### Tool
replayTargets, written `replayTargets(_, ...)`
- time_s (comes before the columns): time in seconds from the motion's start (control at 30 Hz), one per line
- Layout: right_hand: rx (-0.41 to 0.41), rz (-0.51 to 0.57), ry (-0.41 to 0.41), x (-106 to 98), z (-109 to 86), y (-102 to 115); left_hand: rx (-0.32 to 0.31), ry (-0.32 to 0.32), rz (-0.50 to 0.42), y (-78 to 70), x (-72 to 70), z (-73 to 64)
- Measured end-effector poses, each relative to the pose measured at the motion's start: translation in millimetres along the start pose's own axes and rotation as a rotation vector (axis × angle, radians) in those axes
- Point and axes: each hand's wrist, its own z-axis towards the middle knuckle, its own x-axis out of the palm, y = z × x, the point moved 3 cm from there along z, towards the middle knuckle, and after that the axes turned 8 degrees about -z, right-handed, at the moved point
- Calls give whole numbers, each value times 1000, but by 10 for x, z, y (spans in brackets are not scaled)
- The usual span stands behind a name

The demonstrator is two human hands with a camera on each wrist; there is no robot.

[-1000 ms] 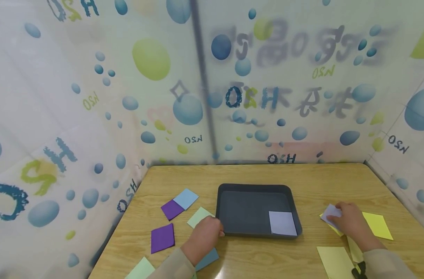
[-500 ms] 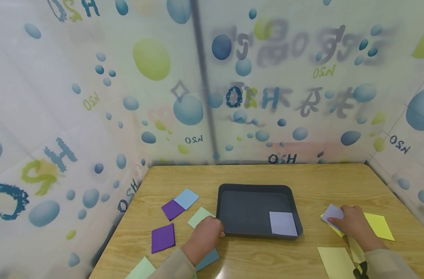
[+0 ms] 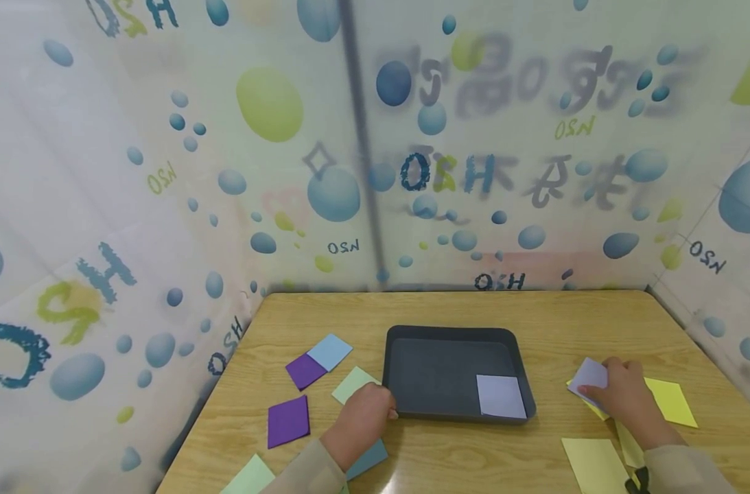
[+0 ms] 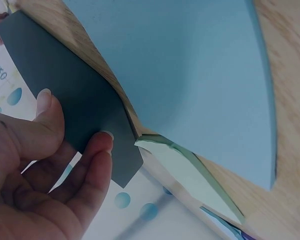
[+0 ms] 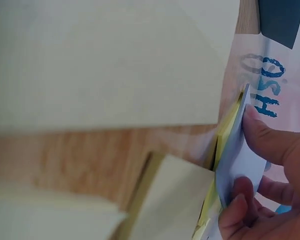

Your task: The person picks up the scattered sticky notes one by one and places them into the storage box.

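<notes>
My left hand [image 3: 362, 420] grips the dark grey tray [image 3: 436, 374] at its near left corner. In the left wrist view the thumb and fingers lie against the tray's wall [image 4: 55, 70]. A lavender sticky note [image 3: 501, 396] lies inside the tray at its near right corner. To the right of the tray, my right hand [image 3: 628, 399] pinches another lavender sticky note [image 3: 589, 374] between thumb and fingers, over a yellow sticky note pad [image 3: 597, 410]. The right wrist view shows that lavender note [image 5: 235, 160] edge-on, close against the yellow pad.
Left of the tray lie purple pads [image 3: 288, 421], a light blue pad [image 3: 329, 352], pale green pads [image 3: 353, 384] and a darker blue pad [image 3: 368, 460]. On the right are a bright yellow pad [image 3: 672, 400] and pale yellow pads [image 3: 593, 463]. A patterned curtain [image 3: 449, 226] stands behind the table.
The lavender note in my right hand has tilted up slightly at its far edge, with the fingers shifting a little. My left hand and the tray stay in place.
</notes>
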Motion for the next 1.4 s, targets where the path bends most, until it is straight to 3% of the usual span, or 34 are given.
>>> replayTargets(0.43, 18, 2, -69, -63, -74, 19, 17, -12, 23, -1, 0, 1)
replayTargets(0.83, -54, -33, -246, -164, -103, 165, 18, -22, 12, -24, -21, -8)
replayTargets(1.4, -135, -58, -225, -296, -148, 337, -13, 7, 18, -28, -22, 4)
